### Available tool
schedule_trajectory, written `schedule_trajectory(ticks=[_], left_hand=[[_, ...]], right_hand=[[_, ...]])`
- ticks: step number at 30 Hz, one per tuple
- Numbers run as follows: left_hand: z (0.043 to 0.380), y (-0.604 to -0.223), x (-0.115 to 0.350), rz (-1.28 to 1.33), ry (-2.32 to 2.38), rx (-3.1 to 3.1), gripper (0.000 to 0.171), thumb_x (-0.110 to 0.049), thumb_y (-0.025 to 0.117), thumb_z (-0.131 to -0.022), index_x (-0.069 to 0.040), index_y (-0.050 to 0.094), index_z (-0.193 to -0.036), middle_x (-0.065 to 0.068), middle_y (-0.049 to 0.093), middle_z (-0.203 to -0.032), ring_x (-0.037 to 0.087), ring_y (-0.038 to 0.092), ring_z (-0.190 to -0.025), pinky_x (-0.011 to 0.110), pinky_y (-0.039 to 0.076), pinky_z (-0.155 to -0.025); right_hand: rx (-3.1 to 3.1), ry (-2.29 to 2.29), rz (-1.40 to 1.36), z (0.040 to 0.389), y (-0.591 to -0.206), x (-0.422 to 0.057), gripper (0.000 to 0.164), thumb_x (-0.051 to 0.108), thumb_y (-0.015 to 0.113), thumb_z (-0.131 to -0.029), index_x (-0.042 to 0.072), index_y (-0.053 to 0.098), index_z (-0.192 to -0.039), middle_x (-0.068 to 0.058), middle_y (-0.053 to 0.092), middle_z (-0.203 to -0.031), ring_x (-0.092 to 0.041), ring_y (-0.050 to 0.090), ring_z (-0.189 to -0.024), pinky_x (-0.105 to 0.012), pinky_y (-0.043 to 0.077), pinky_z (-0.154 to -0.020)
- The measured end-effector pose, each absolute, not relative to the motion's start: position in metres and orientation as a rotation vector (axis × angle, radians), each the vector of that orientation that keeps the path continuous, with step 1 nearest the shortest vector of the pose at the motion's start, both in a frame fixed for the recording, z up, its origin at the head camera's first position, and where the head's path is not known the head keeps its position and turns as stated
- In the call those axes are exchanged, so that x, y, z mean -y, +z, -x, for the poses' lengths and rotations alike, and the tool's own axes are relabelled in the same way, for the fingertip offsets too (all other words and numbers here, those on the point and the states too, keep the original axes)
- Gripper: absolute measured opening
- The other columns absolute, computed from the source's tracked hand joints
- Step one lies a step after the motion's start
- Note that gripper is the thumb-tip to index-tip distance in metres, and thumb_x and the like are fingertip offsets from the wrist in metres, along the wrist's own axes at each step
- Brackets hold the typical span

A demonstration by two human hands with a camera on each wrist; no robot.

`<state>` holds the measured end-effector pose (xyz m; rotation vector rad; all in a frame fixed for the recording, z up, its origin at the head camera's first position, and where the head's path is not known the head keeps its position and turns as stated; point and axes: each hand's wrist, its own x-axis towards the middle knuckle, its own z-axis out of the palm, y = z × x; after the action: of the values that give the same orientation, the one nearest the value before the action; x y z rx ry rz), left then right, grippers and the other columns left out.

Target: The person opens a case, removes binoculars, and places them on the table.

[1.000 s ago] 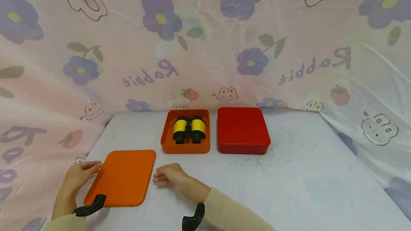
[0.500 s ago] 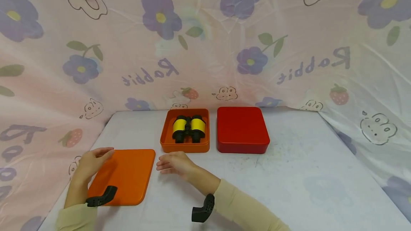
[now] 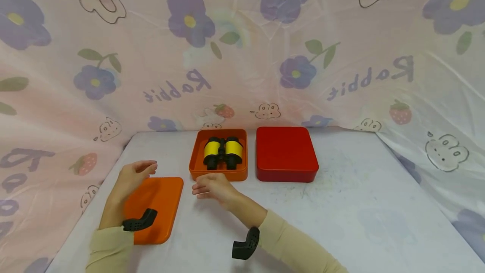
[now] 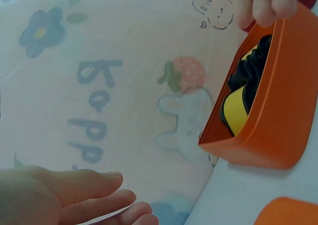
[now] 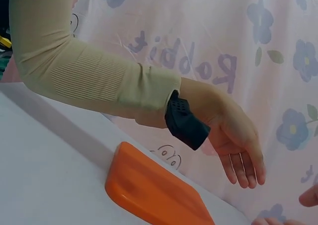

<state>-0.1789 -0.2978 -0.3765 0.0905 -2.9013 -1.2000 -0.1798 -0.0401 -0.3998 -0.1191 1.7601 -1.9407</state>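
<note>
Orange plastic, two pieces: we note a lidless box (image 3: pixel 240 175) near the centre of the frame and a flat lid (image 3: pixel 168 199) at lower left, lying on the white table (image 3: pixel 352 226). Yellow-and-black binoculars (image 3: pixel 222 151) sit inside the box, eyepiece ends toward the bottom of the frame. A red box (image 3: pixel 287 150) stands just beside it, to the right.

Left hand (image 3: pixel 132 178): grip relaxed, fingers extended, nothing held; the right wrist view shows it raised clear of the lid. Right hand (image 3: pixel 215 186): fingers loosely straight, grip holding nothing, in front of the box's near wall; we cannot tell whether the fingertips touch it.

We judge the step in hand to be an approach to the box with both hands. To do it well, we would bring the left hand to the box's left side, keep the right fingers above the near rim so they do not shove the box, and close on the binoculars' barrels evenly, avoiding the walls. We would also keep both sleeves off the lid.
</note>
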Motion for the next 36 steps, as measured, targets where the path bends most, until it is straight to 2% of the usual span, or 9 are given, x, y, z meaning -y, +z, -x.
schedule_trajectory(ticks=[3, 5, 12, 16, 22, 30, 36], left_hand=[[0.184, -0.373, 0.288, -0.042, -1.218, 2.888, 0.049, -0.035, 0.049, -0.1, 0.002, 0.055, -0.132, 0.025, 0.067, -0.117, 0.021, 0.065, -0.097, 0.025, 0.055, -0.083], [0.188, -0.371, 0.281, -0.013, -1.236, 2.879, 0.048, -0.034, 0.051, -0.1, 0.002, 0.056, -0.131, 0.025, 0.067, -0.118, 0.019, 0.066, -0.097, 0.023, 0.055, -0.082], [0.198, -0.37, 0.258, 0.046, -1.312, 2.847, 0.044, -0.029, 0.051, -0.1, 0.002, 0.056, -0.131, 0.025, 0.066, -0.12, 0.03, 0.065, -0.103, 0.034, 0.056, -0.088], [0.205, -0.374, 0.242, 0.103, -1.377, 2.834, 0.042, -0.024, 0.052, -0.1, 0.003, 0.054, -0.133, 0.026, 0.065, -0.122, 0.037, 0.063, -0.11, 0.042, 0.055, -0.096], [0.216, -0.382, 0.225, 0.126, -1.384, 2.832, 0.04, -0.022, 0.052, -0.099, 0.001, 0.055, -0.132, 0.024, 0.063, -0.127, 0.039, 0.059, -0.119, 0.05, 0.05, -0.102], [0.226, -0.386, 0.211, 0.135, -1.436, 2.831, 0.039, -0.019, 0.052, -0.099, -0.001, 0.054, -0.134, 0.022, 0.058, -0.135, 0.039, 0.054, -0.126, 0.054, 0.044, -0.108], [0.235, -0.39, 0.203, 0.158, -1.496, 2.797, 0.039, -0.018, 0.051, -0.1, 0.001, 0.053, -0.134, 0.024, 0.056, -0.137, 0.039, 0.053, -0.127, 0.052, 0.045, -0.109]], right_hand=[[-1.798, -1.95, 0.14, 0.185, -0.397, 0.037, 0.03, 0.012, 0.054, -0.097, -0.008, 0.06, -0.119, -0.027, 0.068, -0.114, -0.025, 0.074, -0.092, -0.034, 0.06, -0.087], [-1.824, -1.957, 0.165, 0.188, -0.396, 0.035, 0.03, 0.012, 0.053, -0.098, -0.008, 0.06, -0.119, -0.029, 0.067, -0.116, -0.026, 0.073, -0.094, -0.034, 0.059, -0.087], [-1.889, -1.974, 0.19, 0.199, -0.39, 0.026, 0.029, 0.011, 0.051, -0.099, -0.008, 0.059, -0.12, -0.032, 0.063, -0.12, -0.031, 0.071, -0.101, -0.033, 0.059, -0.09], [-1.956, -1.977, 0.145, 0.204, -0.386, 0.022, 0.03, 0.01, 0.053, -0.097, -0.007, 0.058, -0.122, -0.029, 0.064, -0.122, -0.034, 0.069, -0.106, -0.036, 0.057, -0.094], [-2.032, -1.968, 0.089, 0.215, -0.388, 0.016, 0.036, 0.014, 0.052, -0.099, -0.006, 0.055, -0.129, -0.024, 0.064, -0.126, -0.034, 0.064, -0.115, -0.039, 0.052, -0.101], [-2.074, -1.989, 0.036, 0.23, -0.392, 0.009, 0.04, 0.015, 0.053, -0.098, -0.005, 0.052, -0.132, -0.023, 0.062, -0.129, -0.035, 0.062, -0.118, -0.041, 0.051, -0.104], [-2.142, -2.0, -0.09, 0.24, -0.391, 0.002, 0.043, 0.019, 0.055, -0.096, -0.002, 0.052, -0.134, -0.021, 0.061, -0.13, -0.038, 0.058, -0.121, -0.045, 0.046, -0.109]])
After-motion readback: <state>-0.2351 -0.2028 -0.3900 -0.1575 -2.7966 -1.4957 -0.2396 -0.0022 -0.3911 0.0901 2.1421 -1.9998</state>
